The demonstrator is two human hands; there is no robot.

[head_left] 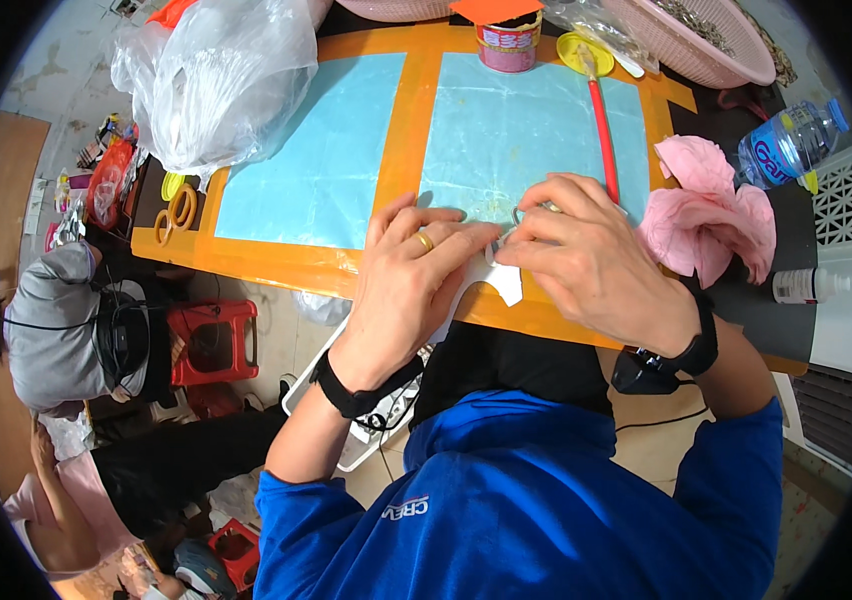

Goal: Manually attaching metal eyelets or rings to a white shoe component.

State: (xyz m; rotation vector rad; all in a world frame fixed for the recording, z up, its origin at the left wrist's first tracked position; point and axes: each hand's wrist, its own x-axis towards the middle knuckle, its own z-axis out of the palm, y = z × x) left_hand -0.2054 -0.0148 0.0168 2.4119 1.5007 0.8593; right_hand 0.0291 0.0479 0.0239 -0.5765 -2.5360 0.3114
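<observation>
Both hands meet over the near edge of the work table, above the blue sheet [491,150] framed in orange tape. My left hand [406,265], a ring on one finger, is closed with its fingertips at a small white piece [508,284] with a curved edge. My right hand [586,260] is closed in a pinch right beside it. A small shiny round thing [517,214] shows at its fingertips, too covered to name. Beyond the right hand lies a red-handled brush [602,130], its tip on a yellow lid [574,52].
An open can [508,45] stands at the back, near a pink basket [711,45]. Pink cloth [711,215], a water bottle [791,145] and a small bottle [808,286] lie right. Left are a plastic bag [221,85] and scissors [179,212]. People sit near a red stool [216,340].
</observation>
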